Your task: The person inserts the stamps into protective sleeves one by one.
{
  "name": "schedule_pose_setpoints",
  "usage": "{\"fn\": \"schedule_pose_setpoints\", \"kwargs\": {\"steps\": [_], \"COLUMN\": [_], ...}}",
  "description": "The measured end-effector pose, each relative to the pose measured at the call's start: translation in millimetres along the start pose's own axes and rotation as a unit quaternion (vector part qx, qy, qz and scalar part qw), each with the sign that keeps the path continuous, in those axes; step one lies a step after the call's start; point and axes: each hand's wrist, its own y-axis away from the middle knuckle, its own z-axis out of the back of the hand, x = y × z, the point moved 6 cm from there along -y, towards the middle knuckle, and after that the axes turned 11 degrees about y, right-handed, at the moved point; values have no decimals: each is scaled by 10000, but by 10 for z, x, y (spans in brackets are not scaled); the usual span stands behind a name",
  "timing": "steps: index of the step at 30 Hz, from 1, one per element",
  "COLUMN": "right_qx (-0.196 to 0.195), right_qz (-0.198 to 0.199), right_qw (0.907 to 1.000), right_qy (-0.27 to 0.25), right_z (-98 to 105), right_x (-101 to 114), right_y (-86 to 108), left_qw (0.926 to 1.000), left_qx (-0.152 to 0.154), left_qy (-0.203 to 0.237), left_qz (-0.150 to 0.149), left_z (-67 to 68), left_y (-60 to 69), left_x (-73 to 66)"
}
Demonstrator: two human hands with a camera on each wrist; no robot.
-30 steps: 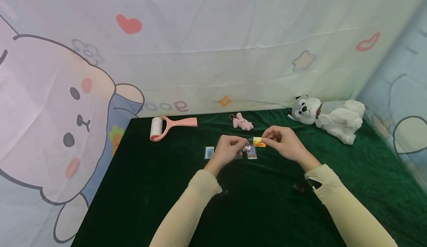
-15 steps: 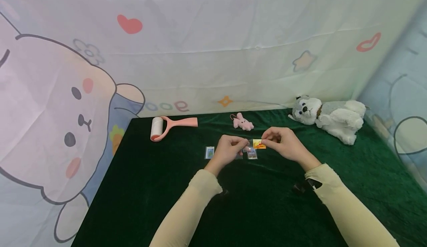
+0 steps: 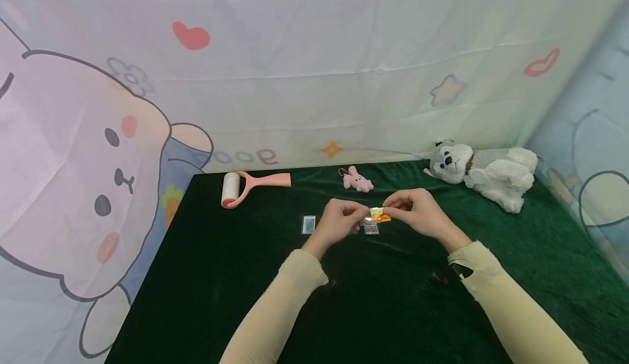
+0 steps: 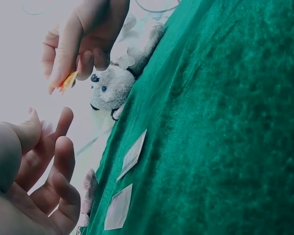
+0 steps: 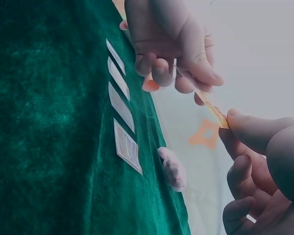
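My right hand (image 3: 417, 214) pinches a small yellow-orange card (image 3: 380, 215) between thumb and index finger. My left hand (image 3: 338, 221) pinches a clear plastic card sleeve (image 5: 188, 77), thumb against the fingers. In the right wrist view the card's far end meets the sleeve; how far it is inside cannot be told. Both hands are raised above the green cloth. Beneath them, several sleeved cards lie in a row, among them a blue-and-green one (image 3: 308, 225) left of the left hand and a darker one (image 3: 372, 228) under the yellow card.
A pink-handled lint roller (image 3: 255, 184) lies at the back left of the green cloth (image 3: 236, 276). Behind the hands sits a small pink plush (image 3: 357, 179). At the back right a grey-and-white plush dog (image 3: 484, 170) lies on its side. A printed curtain (image 3: 304, 80) hangs behind.
The right hand has moved slightly left, bringing the yellow card down and left against the sleeve. The card now tilts. The left hand has barely shifted; the cards on the cloth have not moved.
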Motion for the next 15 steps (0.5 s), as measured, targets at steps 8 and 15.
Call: {"fn": "schedule_pose_setpoints", "kwargs": {"steps": [8,15], "right_qx": [-74,-62], "right_qz": [56,-30], "right_qw": [9999,10000], "right_qy": [-91,-5], "right_z": [-16,-23], "right_x": [-18,-21], "right_y": [5,15], "left_qw": [9995,9969], "left_qx": [308,627], "left_qy": [-110,-448], "left_qz": [-23,-136], "left_z": [-64,-113], "left_y": [-4,17], "left_x": [-25,-43]}}
